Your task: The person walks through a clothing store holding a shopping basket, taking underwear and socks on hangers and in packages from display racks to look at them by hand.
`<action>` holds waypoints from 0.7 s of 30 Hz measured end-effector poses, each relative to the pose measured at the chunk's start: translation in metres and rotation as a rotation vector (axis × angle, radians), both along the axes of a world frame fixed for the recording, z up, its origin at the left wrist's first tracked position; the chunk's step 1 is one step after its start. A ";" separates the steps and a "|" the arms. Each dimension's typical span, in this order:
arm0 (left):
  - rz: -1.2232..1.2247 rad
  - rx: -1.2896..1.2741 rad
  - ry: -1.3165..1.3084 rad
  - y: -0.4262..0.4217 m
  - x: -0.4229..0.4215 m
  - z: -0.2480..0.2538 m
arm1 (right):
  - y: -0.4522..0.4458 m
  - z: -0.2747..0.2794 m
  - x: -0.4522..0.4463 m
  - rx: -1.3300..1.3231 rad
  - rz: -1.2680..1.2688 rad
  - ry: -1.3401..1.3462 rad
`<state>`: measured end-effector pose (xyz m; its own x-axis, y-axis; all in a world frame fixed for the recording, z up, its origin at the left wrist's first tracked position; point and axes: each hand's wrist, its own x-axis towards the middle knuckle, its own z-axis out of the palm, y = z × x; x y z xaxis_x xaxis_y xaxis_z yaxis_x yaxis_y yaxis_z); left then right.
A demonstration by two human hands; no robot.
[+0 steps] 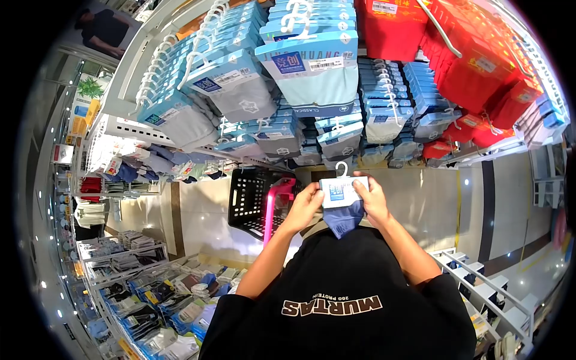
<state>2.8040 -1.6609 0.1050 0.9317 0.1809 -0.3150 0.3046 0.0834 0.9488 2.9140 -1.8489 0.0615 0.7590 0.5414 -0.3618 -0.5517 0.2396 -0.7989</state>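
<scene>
A pack of blue underwear [344, 218] is held up in front of my chest, with a white card top bearing a blue label and a white plastic hook. My left hand [304, 206] grips the card's left edge between thumb and fingers. On the card's right side, my right hand [374, 200] closes with its thumb over the front. The folded fabric hangs below the card, narrowing to a point. Similar light blue carded packs [315, 69] hang in rows on the rack ahead.
A black shopping basket [245, 203] with a pink handle [271, 210] stands on the floor to my left. Red packs [396, 30] hang at the upper right. A bin of packaged goods [159, 306] lies lower left; a white rack [489, 291] stands lower right.
</scene>
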 end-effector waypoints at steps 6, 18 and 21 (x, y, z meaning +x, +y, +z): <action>0.232 -0.080 -0.077 -0.003 0.006 -0.016 | 0.004 0.009 -0.005 -0.232 0.087 -0.377; 0.701 -0.281 -0.330 0.119 0.016 0.015 | -0.011 -0.030 -0.013 -0.332 0.336 -0.197; 0.726 -0.284 -0.294 0.134 0.019 -0.005 | -0.013 -0.031 -0.012 -0.359 0.354 -0.226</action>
<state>2.8228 -1.5273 0.0998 0.6658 0.7185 -0.2013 -0.1741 0.4118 0.8945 2.9016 -1.8618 0.0305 0.6334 0.6503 -0.4195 -0.3544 -0.2382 -0.9042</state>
